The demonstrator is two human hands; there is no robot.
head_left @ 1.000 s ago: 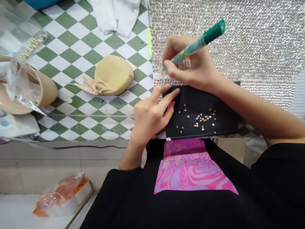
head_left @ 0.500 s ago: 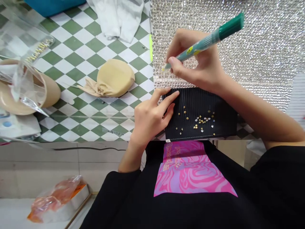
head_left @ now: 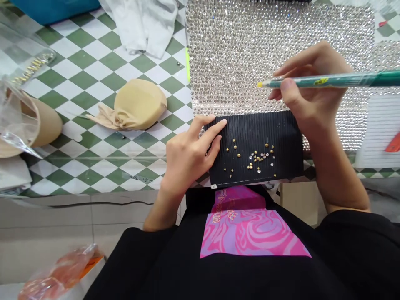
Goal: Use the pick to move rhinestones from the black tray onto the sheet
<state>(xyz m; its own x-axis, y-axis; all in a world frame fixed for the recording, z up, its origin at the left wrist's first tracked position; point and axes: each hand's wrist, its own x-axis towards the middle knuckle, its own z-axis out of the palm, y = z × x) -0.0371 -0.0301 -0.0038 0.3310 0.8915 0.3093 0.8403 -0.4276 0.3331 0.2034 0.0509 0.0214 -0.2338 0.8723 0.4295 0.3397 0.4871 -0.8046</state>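
My right hand (head_left: 315, 83) pinches a green pen-like stick (head_left: 331, 80) with a pale yellow tip. That tip hovers over or touches a silver rhinestone-covered sheet (head_left: 231, 54); I cannot tell which. Below lies a black ridged tray (head_left: 259, 125), scattered with small gold and clear rhinestones (head_left: 258, 158). My left hand (head_left: 192, 150) rests at the tray's left side, palm down, its fingers stretched and spread, fingertips by the upper left corner. Left of that hand is a beige fabric-wrapped pad (head_left: 140, 104) with a gathered, knotted end.
A beige cup-like container (head_left: 48, 123) with clear plastic stands far left, below a bag of gold beads (head_left: 31, 71). White cloth (head_left: 145, 25) lies at the back on the checkered tabletop (head_left: 93, 162). A lined white paper (head_left: 379, 129) is at right.
My right hand has moved to the right with the pen-like stick, away from the sheet's left part. The stick now lies nearly level. My left hand stays at the tray while the view shifts.
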